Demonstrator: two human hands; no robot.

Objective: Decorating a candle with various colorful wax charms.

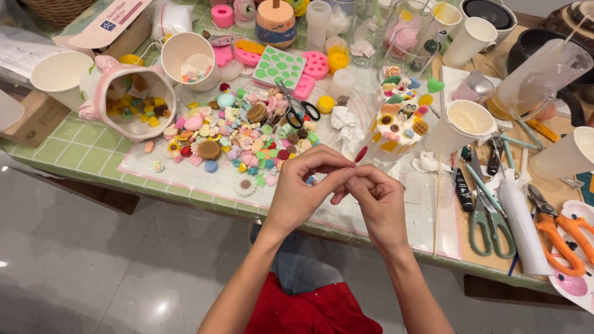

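Observation:
My left hand (307,188) and my right hand (376,196) meet over the near edge of the table, fingertips pinched together on a small red charm (361,153). Just beyond them stands a decorated cup (399,120) covered in white cream and small colourful charms. A spread of several loose pastel charms (238,139) lies on the mat to the left of my hands. A tipped pink and white jar (133,99) spills more charms at the far left.
Paper cups (189,59), silicone moulds (279,67), black scissors (300,111), green-handled scissors (489,219), orange pliers (560,232), a white tube (523,222) and a clear pitcher (544,77) crowd the green tiled table (80,151). A cardboard box (117,28) sits at the back left.

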